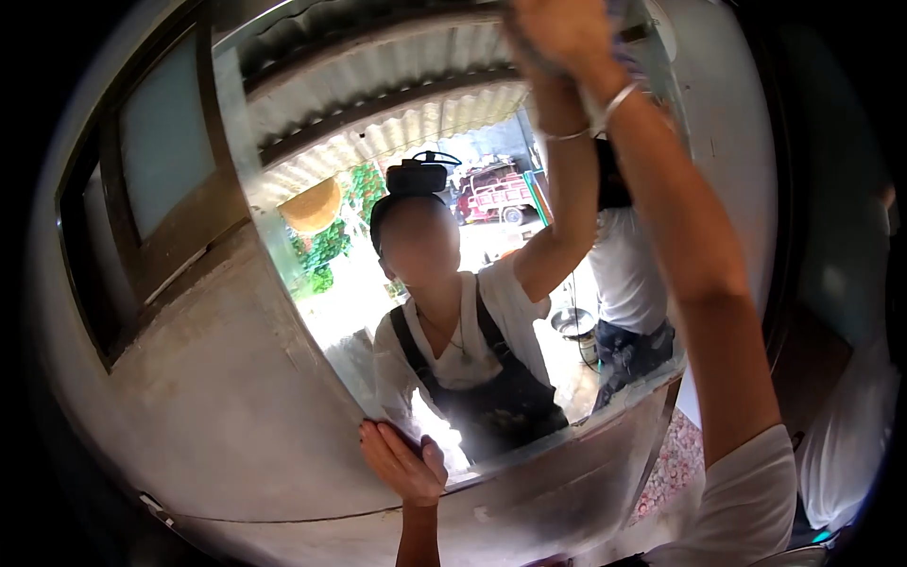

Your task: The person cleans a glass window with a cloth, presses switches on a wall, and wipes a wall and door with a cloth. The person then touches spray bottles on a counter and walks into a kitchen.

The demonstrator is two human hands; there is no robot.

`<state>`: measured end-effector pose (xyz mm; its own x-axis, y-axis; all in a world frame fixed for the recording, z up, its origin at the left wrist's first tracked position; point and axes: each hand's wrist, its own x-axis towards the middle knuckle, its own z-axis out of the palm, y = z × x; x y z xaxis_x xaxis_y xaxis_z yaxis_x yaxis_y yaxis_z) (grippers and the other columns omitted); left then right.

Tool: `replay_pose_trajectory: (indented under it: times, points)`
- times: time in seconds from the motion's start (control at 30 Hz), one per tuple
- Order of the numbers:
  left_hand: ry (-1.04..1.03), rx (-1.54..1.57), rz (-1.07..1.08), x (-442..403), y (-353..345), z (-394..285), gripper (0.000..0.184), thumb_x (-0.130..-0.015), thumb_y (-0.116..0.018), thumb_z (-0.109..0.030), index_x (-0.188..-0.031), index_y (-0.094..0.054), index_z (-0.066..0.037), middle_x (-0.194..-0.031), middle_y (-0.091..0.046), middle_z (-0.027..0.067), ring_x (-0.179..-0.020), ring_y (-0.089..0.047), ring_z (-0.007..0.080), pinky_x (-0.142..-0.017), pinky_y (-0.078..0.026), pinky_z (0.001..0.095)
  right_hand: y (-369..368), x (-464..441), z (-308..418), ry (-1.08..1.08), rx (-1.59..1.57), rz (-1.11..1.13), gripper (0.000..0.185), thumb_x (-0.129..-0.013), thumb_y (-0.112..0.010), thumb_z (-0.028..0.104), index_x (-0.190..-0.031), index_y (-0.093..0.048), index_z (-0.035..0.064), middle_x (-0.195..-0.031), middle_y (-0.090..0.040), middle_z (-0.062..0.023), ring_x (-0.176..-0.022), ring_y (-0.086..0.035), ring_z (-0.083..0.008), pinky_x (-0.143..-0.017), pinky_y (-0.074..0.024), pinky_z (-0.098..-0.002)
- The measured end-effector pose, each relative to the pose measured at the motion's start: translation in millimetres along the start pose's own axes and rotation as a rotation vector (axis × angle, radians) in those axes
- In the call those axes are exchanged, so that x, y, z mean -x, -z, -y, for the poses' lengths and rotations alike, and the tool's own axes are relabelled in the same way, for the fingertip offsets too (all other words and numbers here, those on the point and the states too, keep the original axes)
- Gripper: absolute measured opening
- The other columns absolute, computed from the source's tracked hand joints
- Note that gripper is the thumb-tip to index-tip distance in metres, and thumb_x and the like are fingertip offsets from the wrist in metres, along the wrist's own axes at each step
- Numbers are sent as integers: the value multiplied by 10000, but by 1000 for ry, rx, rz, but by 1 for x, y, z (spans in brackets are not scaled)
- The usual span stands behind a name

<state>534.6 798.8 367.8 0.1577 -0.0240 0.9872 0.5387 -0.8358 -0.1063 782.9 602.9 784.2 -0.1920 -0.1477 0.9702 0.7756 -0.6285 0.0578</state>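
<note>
At far left, a brown-framed window (168, 142) was set beside the pale wall (255, 350). The left hand (406, 463) was open, its fingers extended side by side and its thumb slightly apart; it gripped nothing closed and contacted the lower left corner of the mirror (487, 246). The mirror was large, tilted in view and mounted at center. Its surface reflected a corrugated roof, a person with a head-mounted device, and a cart. The right hand (567, 38) was raised to the mirror's upper right. Motion blur obscured its fingers; the degree of opening and any held item could not be determined. A light bracelet (619, 97) encircled the right wrist.
</note>
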Motion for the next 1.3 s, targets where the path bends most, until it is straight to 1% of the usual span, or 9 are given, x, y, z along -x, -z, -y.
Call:
replay_pose_trajectory:
  times: [0.1,0.27,0.47,0.73,0.9,1.13,1.17,1.27,1.3]
  points:
    - [6,9,-2,0,0,2,578,-960,-311,-285,-1347,-297,143,-1395,-298,325,-1272,-340,456,-1040,-281,500,20,15,94,205,-261,221,391,-814,-550,355,-1158,-589,175,-1277,-528,-10,-1163,-482,-184,-967,-349,-368]
    - [-13,13,-15,1,-1,2,574,-962,-302,-287,-1356,-291,129,-1406,-290,312,-1276,-337,452,-1040,-278,504,-22,86,226,443,-660,-467,332,-731,-598,359,-1009,-638,183,-1102,-557,-26,-1006,-511,-220,-864,-381,-447]
    - [-12,-9,5,0,2,3,574,-964,-304,-290,-1366,-279,119,-1416,-275,307,-1286,-324,448,-1043,-273,503,4,65,121,514,-261,-215,277,-792,-590,324,-1052,-585,228,-1180,-533,-4,-921,-586,-205,-712,-461,-355]
    - [-28,14,0,-2,-2,-2,584,-961,-315,-298,-1375,-272,110,-1418,-281,301,-1282,-333,451,-1035,-286,513,-7,69,-124,51,-133,-38,450,-911,-397,282,-1276,-477,31,-1363,-406,-220,-1286,-351,-355,-1081,-256,-441]
    - [-41,-1,-51,-7,1,-6,561,-983,-290,-297,-1379,-272,100,-1422,-273,287,-1292,-331,414,-1049,-294,475,53,188,-129,262,-170,104,417,-850,-497,242,-1158,-511,-38,-1311,-429,-242,-1264,-328,-432,-1074,-248,-475]
    - [-53,-31,-64,-4,0,-4,567,-977,-298,-307,-1376,-283,95,-1416,-279,289,-1276,-338,430,-1042,-283,494,158,405,-76,-347,-289,708,554,-916,-414,396,-1339,-410,38,-1427,-295,-247,-1322,-247,-472,-1065,-195,-579]
    - [-52,-6,-63,-3,-1,-3,574,-967,-311,-307,-1377,-280,94,-1416,-286,284,-1272,-338,431,-1034,-278,506,154,407,-73,169,-238,323,509,-894,-466,302,-1320,-418,26,-1414,-307,-261,-1318,-249,-481,-1062,-207,-577]
    - [-64,11,-66,-4,-1,0,585,-955,-326,-300,-1386,-261,91,-1419,-286,283,-1273,-332,437,-1028,-268,522,174,392,-71,-342,-294,805,502,-887,-473,257,-1315,-410,2,-1403,-317,-275,-1312,-263,-480,-1064,-211,-573]
    - [-58,18,-62,-4,-1,0,585,-954,-328,-296,-1388,-257,90,-1419,-282,287,-1275,-328,439,-1029,-266,521,132,440,-120,63,-190,474,495,-890,-459,263,-1294,-427,-22,-1395,-321,-287,-1304,-280,-481,-1062,-219,-569]
